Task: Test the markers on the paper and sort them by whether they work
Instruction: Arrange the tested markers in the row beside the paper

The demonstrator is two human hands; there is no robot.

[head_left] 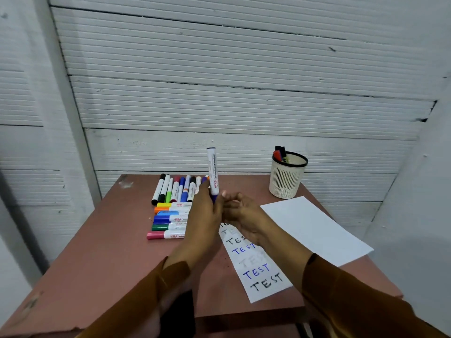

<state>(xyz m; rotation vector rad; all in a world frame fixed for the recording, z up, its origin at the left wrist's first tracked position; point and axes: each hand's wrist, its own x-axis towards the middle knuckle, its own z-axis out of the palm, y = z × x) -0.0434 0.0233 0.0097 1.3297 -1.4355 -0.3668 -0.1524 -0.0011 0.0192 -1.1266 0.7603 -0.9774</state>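
Nearest lies the test strip (256,269), lettered "TEST" in black and blue, with a blank sheet (314,230) beside it. Above its far end, the left hand (207,215) grips a purple marker (212,172) upright by its lower end, long axis vertical. The right hand (244,215), fingers loosely curled and holding nothing, touches that lower end, probably to uncap it. Beyond lie the waiting markers (175,191); far right stands a mesh cup (288,176) holding several.
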